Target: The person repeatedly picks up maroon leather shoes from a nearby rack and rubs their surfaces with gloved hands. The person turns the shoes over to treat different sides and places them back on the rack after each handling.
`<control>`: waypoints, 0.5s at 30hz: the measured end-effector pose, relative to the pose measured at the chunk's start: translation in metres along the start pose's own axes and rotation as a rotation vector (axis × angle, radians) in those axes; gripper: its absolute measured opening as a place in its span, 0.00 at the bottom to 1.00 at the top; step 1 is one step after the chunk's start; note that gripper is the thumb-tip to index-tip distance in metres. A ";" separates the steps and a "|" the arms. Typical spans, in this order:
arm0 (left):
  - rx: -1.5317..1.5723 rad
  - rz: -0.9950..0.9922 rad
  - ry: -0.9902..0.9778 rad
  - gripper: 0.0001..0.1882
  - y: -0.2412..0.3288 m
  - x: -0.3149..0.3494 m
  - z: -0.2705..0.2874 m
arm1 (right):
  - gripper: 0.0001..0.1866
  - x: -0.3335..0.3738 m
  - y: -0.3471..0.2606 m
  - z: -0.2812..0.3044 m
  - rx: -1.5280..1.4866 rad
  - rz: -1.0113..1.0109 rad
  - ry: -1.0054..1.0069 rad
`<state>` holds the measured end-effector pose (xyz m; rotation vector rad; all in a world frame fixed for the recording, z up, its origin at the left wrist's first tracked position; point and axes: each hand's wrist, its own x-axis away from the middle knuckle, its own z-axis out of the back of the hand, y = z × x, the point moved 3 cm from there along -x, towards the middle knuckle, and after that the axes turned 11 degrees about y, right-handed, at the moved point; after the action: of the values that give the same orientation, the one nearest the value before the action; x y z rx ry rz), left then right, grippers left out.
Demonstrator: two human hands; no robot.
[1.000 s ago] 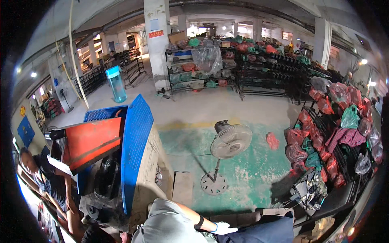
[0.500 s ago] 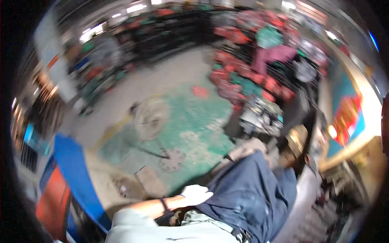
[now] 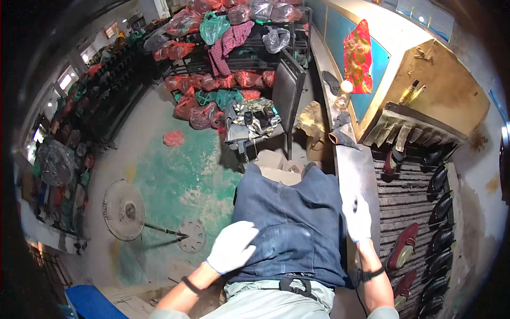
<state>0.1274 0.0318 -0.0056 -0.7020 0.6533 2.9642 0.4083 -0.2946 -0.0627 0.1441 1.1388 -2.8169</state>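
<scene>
My left hand [image 3: 232, 247], in a white glove, lies on the left side of the dark blue apron [image 3: 287, 244] spread over my lap. Its fingers are stretched out and it holds nothing. At the right edge of the apron, my right hand [image 3: 358, 219], also white-gloved, is by the narrow metal ledge [image 3: 357, 165]. A gap shows between its fingers, with nothing visible in them. Past the ledge, slatted rollers or bars [image 3: 398, 196] carry dark red shoes [image 3: 402, 245] and several black shoes [image 3: 441, 210].
A floor fan [image 3: 125, 210] stands at left. Ahead, folded camouflage cloth [image 3: 255, 119] lies on a chair. Racks hold red plastic bags [image 3: 204, 114]. A dark shoe piece [image 3: 344, 137] sits farther along the ledge, below a wooden housing [image 3: 425, 87]. Blue material [image 3: 90, 303] is at lower left.
My view has swung right, bringing the shoe line and my right hand into sight. My left hand still rests at the apron's left side.
</scene>
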 end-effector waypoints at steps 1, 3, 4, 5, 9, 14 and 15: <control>0.108 -0.122 -0.038 0.29 0.013 -0.020 -0.011 | 0.40 -0.017 0.002 -0.019 -0.052 0.063 0.057; 0.264 -0.338 -0.122 0.30 0.041 -0.043 -0.044 | 0.38 -0.044 -0.003 -0.057 0.060 0.234 0.146; 0.312 -0.428 -0.171 0.31 0.053 -0.046 -0.061 | 0.38 -0.050 -0.012 -0.069 0.114 0.264 0.129; 0.332 -0.472 -0.257 0.32 0.063 -0.044 -0.078 | 0.38 -0.056 -0.021 -0.080 0.168 0.295 0.115; 0.227 -0.617 -0.626 0.29 0.093 -0.011 -0.128 | 0.36 -0.045 -0.030 -0.097 0.148 0.206 0.092; 0.320 -0.581 -0.667 0.25 0.090 0.012 -0.142 | 0.24 -0.032 -0.017 -0.095 0.030 0.132 0.251; 0.343 -0.576 -0.673 0.24 0.091 0.014 -0.143 | 0.23 -0.033 -0.012 -0.097 -0.006 0.123 0.262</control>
<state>0.1649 -0.1101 -0.0919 0.1319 0.7069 2.2483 0.4445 -0.2170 -0.1199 0.5763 1.1409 -2.7438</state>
